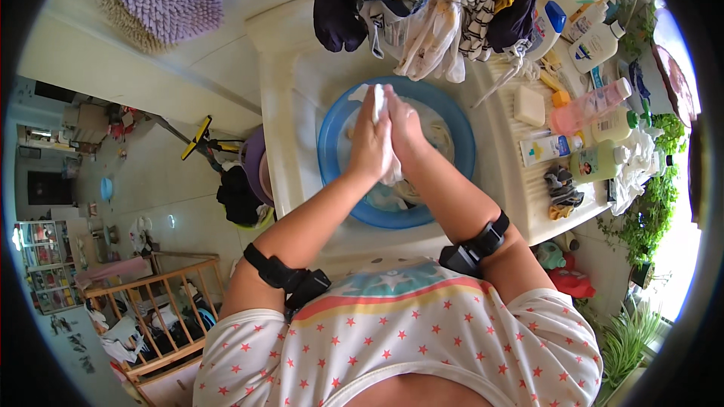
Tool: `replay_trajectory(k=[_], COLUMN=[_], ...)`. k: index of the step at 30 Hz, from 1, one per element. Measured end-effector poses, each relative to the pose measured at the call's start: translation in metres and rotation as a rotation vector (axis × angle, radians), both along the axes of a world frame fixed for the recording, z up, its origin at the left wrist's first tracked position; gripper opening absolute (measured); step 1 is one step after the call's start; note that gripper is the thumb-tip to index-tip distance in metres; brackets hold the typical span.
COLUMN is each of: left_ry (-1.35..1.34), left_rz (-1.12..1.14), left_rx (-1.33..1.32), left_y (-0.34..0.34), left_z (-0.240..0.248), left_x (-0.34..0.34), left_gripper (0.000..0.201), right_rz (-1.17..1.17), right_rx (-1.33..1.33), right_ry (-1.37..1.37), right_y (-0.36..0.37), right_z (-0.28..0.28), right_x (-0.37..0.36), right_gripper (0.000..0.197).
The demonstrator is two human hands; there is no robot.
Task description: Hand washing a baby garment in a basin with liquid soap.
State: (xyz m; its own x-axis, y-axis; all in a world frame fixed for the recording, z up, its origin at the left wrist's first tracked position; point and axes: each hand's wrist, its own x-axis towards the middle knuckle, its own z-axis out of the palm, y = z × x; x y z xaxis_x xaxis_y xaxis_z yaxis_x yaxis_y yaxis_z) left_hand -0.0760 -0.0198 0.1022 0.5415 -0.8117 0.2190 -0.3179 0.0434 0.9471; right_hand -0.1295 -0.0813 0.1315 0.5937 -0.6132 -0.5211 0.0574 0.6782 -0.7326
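Note:
My left hand [369, 143] and my right hand [406, 126] press palm to palm, fingers pointing away from me. Squeezed between them is a white cloth [393, 173], its edge showing at the fingertips and a loose end hanging below the palms. Whether it is a garment or a rag I cannot tell. Both hands are above a round blue basin [464, 158], which stands in a cream-coloured sink [292, 105]. More pale, wet-looking cloth [436, 132] lies in the basin, partly hidden by my hands and forearms.
A heap of clothes [437, 7] overhangs the sink's far side. On the ridged board at right are a soap bar [529, 105], a tube [544, 149] and several bottles [596, 47]. A purple bucket [256, 166] stands left of the sink; a wooden-railed crib [162, 316] is farther left.

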Motion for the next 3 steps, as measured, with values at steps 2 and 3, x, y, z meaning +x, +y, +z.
replay_trajectory(k=[2,3], left_ry=[0.054,0.128], left_rz=[-0.051,-0.06], left_rx=[0.0,0.055], left_y=[0.0012,0.0025], left_z=[-0.0087,-0.0098], left_x=[-0.0012,0.0037], left_gripper=[0.055,0.056], right_rz=[-0.117,-0.142], right_rx=[0.227,0.225], right_ry=[-0.041,-0.057], right_y=[-0.0037,0.0008], right_z=[0.005,0.0037], right_x=[0.0072,0.0078], right_gripper=[0.043,0.046])
